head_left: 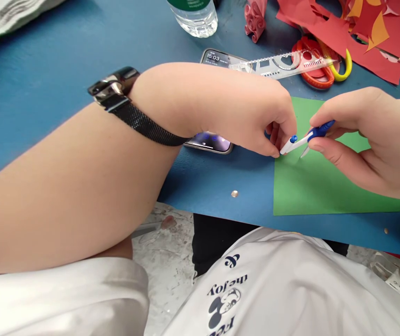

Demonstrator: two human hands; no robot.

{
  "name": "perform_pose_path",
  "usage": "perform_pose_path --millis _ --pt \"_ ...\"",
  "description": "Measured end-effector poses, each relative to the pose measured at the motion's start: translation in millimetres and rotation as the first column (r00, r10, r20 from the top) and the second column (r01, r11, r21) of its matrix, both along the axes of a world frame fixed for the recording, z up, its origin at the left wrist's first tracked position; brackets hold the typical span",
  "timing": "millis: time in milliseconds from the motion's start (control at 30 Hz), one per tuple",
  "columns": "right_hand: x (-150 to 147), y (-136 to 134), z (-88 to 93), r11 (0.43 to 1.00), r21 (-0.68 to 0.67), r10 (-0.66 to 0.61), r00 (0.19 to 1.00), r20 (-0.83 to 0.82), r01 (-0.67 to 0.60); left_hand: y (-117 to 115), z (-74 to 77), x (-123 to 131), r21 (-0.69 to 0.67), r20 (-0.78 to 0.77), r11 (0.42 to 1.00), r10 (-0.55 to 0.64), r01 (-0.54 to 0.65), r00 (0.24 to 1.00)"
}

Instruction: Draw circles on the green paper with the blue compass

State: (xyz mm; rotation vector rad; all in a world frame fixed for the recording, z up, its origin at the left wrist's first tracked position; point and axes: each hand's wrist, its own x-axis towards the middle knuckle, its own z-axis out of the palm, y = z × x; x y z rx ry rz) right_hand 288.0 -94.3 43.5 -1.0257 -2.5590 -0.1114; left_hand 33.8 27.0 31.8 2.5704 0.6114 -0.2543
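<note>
A white and blue pen (300,142) is held between my two hands above a sheet of green paper (305,196). My right hand (364,144) pinches its blue part between thumb and fingers. My left hand (256,112), reaching in from the left with a black watch (116,86) on its wrist, has its curled fingertips closed at the white end of the pen. Part of that end is hidden by the fingers. Under the left wrist lies a phone (214,144), partly covered.
Beyond my hands, a clear ruler (280,65) lies across scissors (317,70) with red and yellow handles. Red paper scraps (378,56) spread at the back right. A pink paper roll bundle (255,23) and a water bottle (200,21) stand on the blue table (63,84).
</note>
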Motion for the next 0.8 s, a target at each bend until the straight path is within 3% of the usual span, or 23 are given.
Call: perform_pose_path --millis 100,267,533,733,800 --pt "0.6 -0.5 -1.1 0.998 -0.042 -0.048 0.999 0.025 0.049 -0.6 1.6 1.5 0.012 -0.015 1.000 0.017 -0.017 1.000" --pt "1.1 2.2 -7.0 0.999 0.036 0.007 0.999 -0.051 -0.005 2.0 0.4 1.0 -0.025 -0.008 0.999 0.030 -0.030 1.000" --pt "0.8 2.1 -5.7 0.999 0.039 0.018 0.999 -0.037 -0.017 -0.9 5.6 1.4 -0.027 -0.078 0.995 0.095 -0.098 0.992" --pt "-0.6 -0.2 -2.4 0.999 0.047 0.022 1.000 -0.005 -0.021 6.1 -5.9 -3.0 -0.033 0.007 0.999 0.020 -0.020 1.000" --pt "-2.3 -0.3 -0.9 0.999 0.028 0.025 1.000 0.015 -0.025 8.6 -10.0 -4.7 -0.019 0.077 0.998 0.057 -0.056 0.995"
